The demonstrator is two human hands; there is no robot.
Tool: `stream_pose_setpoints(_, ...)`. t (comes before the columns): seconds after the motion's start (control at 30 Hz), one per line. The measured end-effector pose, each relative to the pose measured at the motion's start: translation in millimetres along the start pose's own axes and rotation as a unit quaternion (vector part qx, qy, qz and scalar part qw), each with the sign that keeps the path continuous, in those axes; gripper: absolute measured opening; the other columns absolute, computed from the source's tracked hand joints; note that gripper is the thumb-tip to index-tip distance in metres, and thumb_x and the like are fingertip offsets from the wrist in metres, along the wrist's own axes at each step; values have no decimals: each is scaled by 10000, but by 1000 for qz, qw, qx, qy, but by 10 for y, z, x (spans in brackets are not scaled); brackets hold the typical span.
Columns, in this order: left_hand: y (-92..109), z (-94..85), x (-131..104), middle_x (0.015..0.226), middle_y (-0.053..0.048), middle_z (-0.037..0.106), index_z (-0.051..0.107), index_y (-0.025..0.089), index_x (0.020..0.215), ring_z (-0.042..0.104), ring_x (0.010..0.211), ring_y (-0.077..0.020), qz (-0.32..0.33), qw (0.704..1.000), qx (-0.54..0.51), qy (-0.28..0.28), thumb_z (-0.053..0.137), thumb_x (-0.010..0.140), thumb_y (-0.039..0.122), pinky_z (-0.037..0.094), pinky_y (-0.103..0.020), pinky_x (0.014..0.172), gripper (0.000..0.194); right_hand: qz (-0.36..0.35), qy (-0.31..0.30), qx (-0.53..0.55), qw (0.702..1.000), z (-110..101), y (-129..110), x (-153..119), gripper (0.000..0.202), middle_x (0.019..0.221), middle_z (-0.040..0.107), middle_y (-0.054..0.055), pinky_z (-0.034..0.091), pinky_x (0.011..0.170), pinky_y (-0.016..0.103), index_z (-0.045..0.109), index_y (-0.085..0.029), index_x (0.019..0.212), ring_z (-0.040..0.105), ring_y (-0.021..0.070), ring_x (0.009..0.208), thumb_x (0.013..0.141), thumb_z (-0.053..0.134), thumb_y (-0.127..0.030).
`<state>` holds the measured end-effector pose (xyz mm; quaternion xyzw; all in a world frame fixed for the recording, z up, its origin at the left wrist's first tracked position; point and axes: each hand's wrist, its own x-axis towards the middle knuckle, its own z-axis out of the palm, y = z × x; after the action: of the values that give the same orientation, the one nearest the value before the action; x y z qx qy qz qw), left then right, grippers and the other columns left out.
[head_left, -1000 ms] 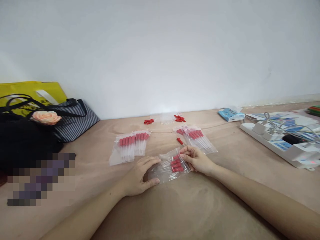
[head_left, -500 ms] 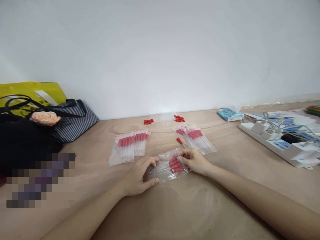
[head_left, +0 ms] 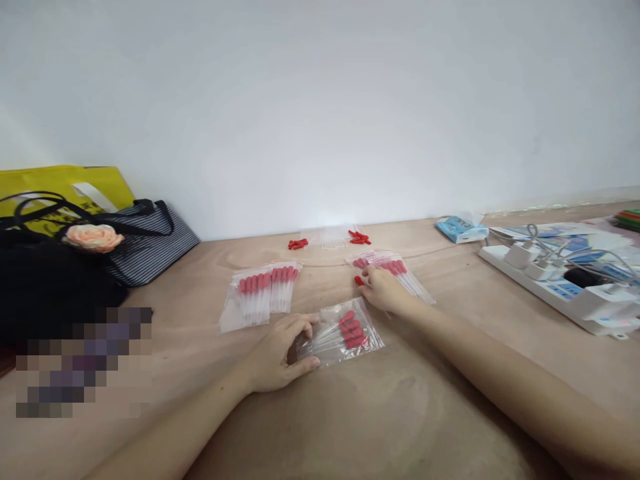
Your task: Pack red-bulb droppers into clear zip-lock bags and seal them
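A clear zip bag (head_left: 330, 343) of droppers with red rubber bulbs lies in front of me, bulbs towards the right. My left hand (head_left: 280, 350) steadies its left end, thumb at the near edge and curled fingers at the far edge. Beyond the bag, my right hand (head_left: 387, 290) reaches a loose dropper (head_left: 359, 281); thumb and forefinger are apart beside its red bulb, and its stem is hidden by the hand. Just past that hand lie overlapping filled zip bags (head_left: 413, 283), partly covered by it. More filled zip bags (head_left: 255, 293) lie to the left.
Loose red bulbs (head_left: 299, 245) and a second heap of bulbs (head_left: 359, 237) flank thin clear tubes (head_left: 333, 243) near the wall. At right are a power strip (head_left: 550, 283) and a tissue pack (head_left: 460, 229). A striped bag (head_left: 145, 243) stands left, near a pixelated patch.
My right hand has let go of the zip bag's right end and moved up and away to the loose dropper. The bag's right end lies flatter; my left hand stays put.
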<state>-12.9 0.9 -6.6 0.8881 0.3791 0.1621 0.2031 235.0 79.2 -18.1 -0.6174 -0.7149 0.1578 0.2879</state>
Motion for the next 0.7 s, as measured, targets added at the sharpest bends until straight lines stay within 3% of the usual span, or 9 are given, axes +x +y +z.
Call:
stream_pose_setpoints(0.1,-14,5,0,1217,-81,478,438,216,1025,440,1122,-239,9,1000,4,0,545,785,351,368,-388,922,294,32,-8,-29,999,109,-84,66,125,860,615,161,400,707,353,534,-159,721,575,279,865,658,547,-51)
stream_pose_setpoints(0.2,-26,12,-6,1227,-75,474,435,226,1101,436,1133,-238,14,1000,7,1,544,789,359,361,-390,941,356,31,-7,-20,999,135,-107,83,183,778,617,135,403,680,334,498,-171,615,581,262,813,618,538,7)
stream_pose_setpoints(0.33,-25,11,-7,1242,-71,467,437,232,1141,427,1146,-240,15,1000,13,-2,542,790,356,358,-401,953,387,16,5,6,1000,-99,-29,64,128,724,599,94,404,626,291,479,-176,603,567,206,732,682,516,-82)
stream_pose_setpoints(0.4,-20,7,-2,1245,-70,466,440,234,1149,423,1150,-240,13,1000,16,-3,546,787,350,355,-406,956,394,9,15,98,995,-253,29,13,70,680,573,44,404,572,262,495,-179,664,548,158,645,733,488,-177)
stream_pose_setpoints(0.53,-14,2,10,1245,-69,467,444,234,1153,425,1150,-240,11,1000,17,-5,544,789,347,359,-406,955,394,75,28,355,932,-359,140,-171,128,497,436,-75,355,407,216,438,-204,767,422,87,396,737,464,-325)
stream_pose_setpoints(0.7,-1,-1,13,1247,-68,469,450,237,1157,435,1142,-244,9,1000,16,-2,535,793,375,363,-406,953,399,137,132,465,865,-144,272,-299,234,545,453,-98,388,417,201,377,-231,835,465,81,425,655,515,-288)
